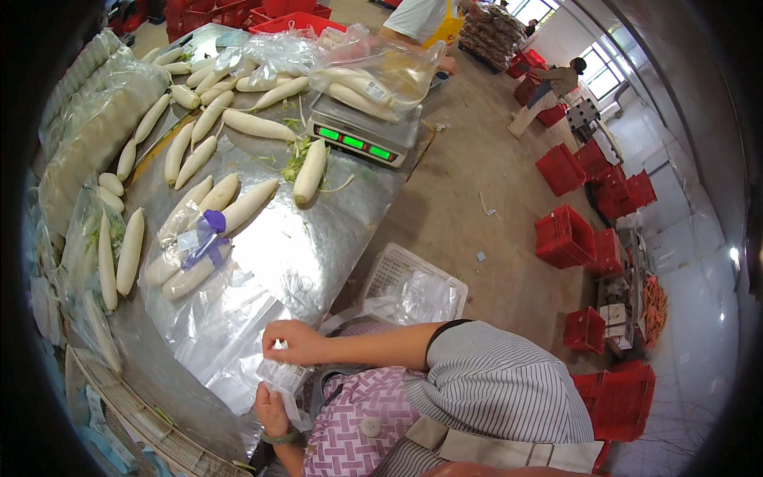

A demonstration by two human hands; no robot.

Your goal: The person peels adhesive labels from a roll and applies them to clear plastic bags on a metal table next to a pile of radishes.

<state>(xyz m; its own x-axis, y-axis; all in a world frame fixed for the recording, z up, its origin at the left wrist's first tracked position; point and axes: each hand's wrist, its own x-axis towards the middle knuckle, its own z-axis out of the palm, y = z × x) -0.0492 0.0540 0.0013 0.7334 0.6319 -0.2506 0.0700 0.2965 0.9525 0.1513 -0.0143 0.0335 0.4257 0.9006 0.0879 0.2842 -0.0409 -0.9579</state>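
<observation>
My right hand [296, 342] pinches the upper part of a strip of printed labels [285, 374] at the near edge of the metal table [310, 262]. Below it, my left hand [272, 410], with a bracelet at the wrist, holds the lower part of the strip. Clear plastic bags [220, 334] lie flat beside both hands. Further up, several white radishes [250, 206] lie partly in a clear bag, with purple tape [208, 238] across it. A single radish [310, 172] rests on leafy scraps before a digital scale [357, 140], which carries bagged radishes [360, 98].
More radishes [208, 116] and stacked bagged goods [89, 137] cover the table's far and left parts. A white crate [381, 268] holding plastic stands at the table's right. Red crates [563, 235] line the floor. A person in a yellow apron [444, 27] stands beyond the scale; another [551, 89] is farther off.
</observation>
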